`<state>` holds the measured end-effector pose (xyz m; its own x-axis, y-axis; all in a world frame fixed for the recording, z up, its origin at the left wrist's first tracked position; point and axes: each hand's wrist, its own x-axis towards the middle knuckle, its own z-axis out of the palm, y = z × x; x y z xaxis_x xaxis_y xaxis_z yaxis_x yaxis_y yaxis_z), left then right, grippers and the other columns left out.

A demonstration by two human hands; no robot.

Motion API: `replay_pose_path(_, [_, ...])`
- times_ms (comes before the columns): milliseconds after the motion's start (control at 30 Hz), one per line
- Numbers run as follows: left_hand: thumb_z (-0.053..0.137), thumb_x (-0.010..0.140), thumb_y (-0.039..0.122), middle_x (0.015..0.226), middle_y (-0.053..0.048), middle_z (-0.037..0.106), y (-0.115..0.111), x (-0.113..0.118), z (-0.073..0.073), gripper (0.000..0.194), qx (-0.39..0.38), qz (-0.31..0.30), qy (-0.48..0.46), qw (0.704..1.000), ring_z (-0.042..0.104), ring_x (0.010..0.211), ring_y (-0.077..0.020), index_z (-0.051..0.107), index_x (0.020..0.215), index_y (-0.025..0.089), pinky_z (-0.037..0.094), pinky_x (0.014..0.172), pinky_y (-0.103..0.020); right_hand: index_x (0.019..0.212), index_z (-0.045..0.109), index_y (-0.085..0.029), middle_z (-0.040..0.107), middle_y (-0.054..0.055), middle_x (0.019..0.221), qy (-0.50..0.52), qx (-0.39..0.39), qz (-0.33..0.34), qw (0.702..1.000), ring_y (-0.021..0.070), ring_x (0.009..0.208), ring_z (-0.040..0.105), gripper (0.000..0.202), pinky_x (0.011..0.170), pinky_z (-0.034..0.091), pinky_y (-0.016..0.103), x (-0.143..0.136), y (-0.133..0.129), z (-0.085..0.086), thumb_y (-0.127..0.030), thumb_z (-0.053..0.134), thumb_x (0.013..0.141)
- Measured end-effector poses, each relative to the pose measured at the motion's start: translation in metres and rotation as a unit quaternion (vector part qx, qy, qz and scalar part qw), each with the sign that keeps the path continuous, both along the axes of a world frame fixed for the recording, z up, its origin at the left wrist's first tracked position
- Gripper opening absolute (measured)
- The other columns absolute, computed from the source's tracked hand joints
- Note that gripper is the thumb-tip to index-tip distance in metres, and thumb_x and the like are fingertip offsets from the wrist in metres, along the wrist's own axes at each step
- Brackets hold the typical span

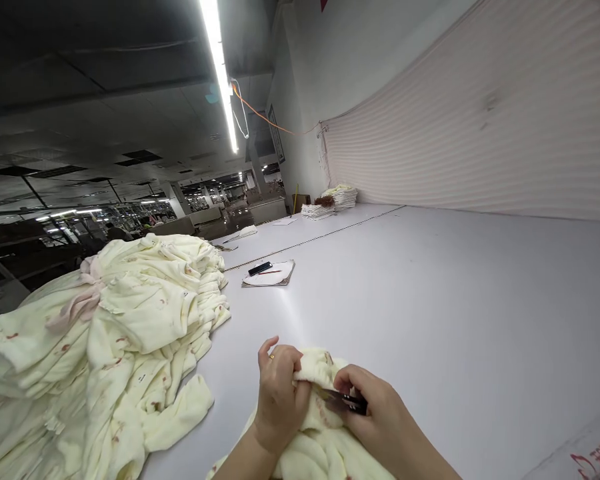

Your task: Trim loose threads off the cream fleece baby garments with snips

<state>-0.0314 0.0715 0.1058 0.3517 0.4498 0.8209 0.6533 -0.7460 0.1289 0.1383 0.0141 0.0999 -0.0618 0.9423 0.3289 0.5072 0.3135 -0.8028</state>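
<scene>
A pale yellow fleece garment [325,447] lies bunched on the white table at the bottom centre. My left hand [281,390] pinches its gathered edge between thumb and fingers, and a ring shows on one finger. On the right, my right hand [375,407] is closed around small dark snips [341,401], whose blades point left against the fabric just under the gathered edge. The tips of the blades are partly lost against the cloth.
A large heap of pale yellow garments [145,320] covers the table's left side. Farther back lie a paper pad [285,272] with a black phone-like object [260,269] and a pen. Folded cloth stacks [344,197] stand by the wall at the far end.
</scene>
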Motion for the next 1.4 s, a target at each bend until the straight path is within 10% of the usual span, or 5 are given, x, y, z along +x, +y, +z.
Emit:
replay_pose_path(200, [0.038, 0.069, 0.000, 0.069, 0.003, 0.047, 0.000, -0.001, -0.001, 0.023, -0.006, -0.040, 0.006, 0.999, 0.056, 0.074, -0.0148, 0.035, 0.077, 0.021, 0.033, 0.095, -0.050, 0.092, 0.061, -0.026, 0.064, 0.000, 0.093, 0.077, -0.023, 0.036, 0.996, 0.0168, 0.085, 0.060, 0.012, 0.074, 0.047, 0.026, 0.011, -0.004, 0.005, -0.030, 0.058, 0.082])
replay_pose_path(633, [0.043, 0.074, 0.000, 0.068, 0.004, 0.049, 0.000, -0.001, -0.002, 0.023, 0.018, -0.061, 0.009, 0.998, 0.060, 0.080, -0.0163, 0.035, 0.078, 0.021, 0.029, 0.097, -0.053, 0.096, 0.065, -0.027, 0.065, 0.001, 0.083, -0.006, 0.064, -0.060, 0.996, 0.0149, 0.066, 0.060, 0.021, 0.055, 0.045, 0.024, 0.006, -0.004, 0.003, -0.030, 0.045, 0.091])
replay_pose_path(1400, [0.041, 0.073, 0.003, 0.067, 0.004, 0.052, 0.004, -0.010, 0.004, 0.020, 0.047, -0.025, 0.033, 0.998, 0.055, 0.066, -0.0144, 0.034, 0.074, 0.021, 0.030, 0.078, -0.037, 0.103, 0.062, -0.026, 0.064, 0.003, 0.095, 0.088, -0.016, 0.007, 0.996, 0.0187, 0.084, 0.061, 0.023, 0.070, 0.050, 0.027, 0.005, -0.007, 0.005, -0.037, 0.052, 0.086])
